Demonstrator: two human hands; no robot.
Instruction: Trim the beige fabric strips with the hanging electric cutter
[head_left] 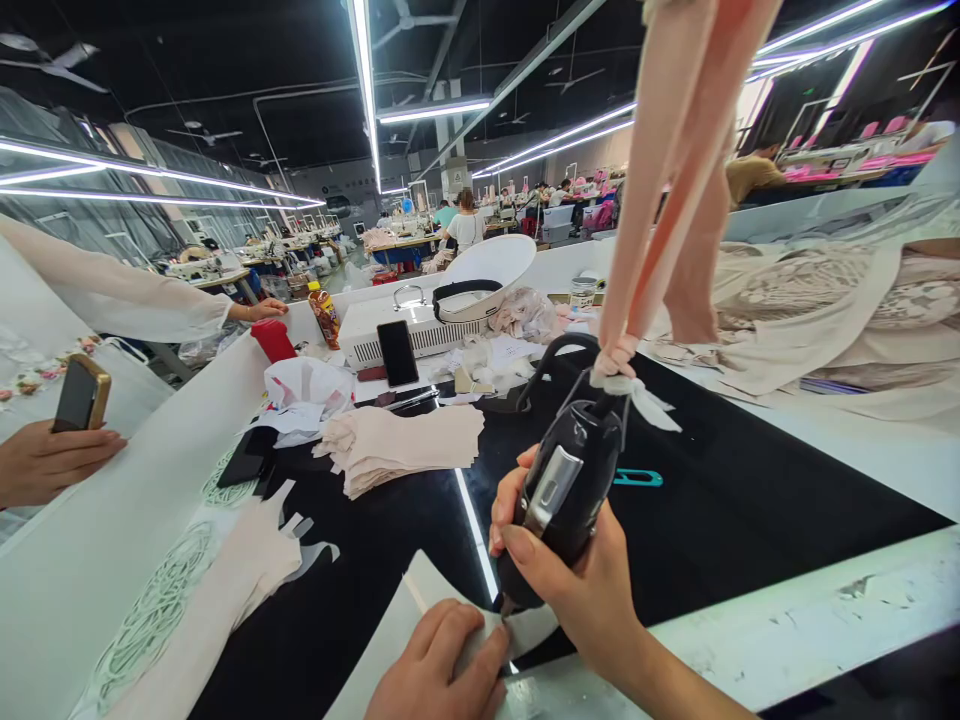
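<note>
My right hand is closed around a black hand-held tool with a silver button, its tip pointing down at a pale fabric piece on the black table top. A pink strip of cloth is tied to the tool's upper end and hangs from above. My left hand lies flat on the pale fabric piece, fingers pressed down right beside the tool's tip.
A stack of beige fabric pieces lies mid-table, with a lace-edged piece at left. A phone leans on a white box. Another person's hand holds a phone at left. Lace garments pile at right.
</note>
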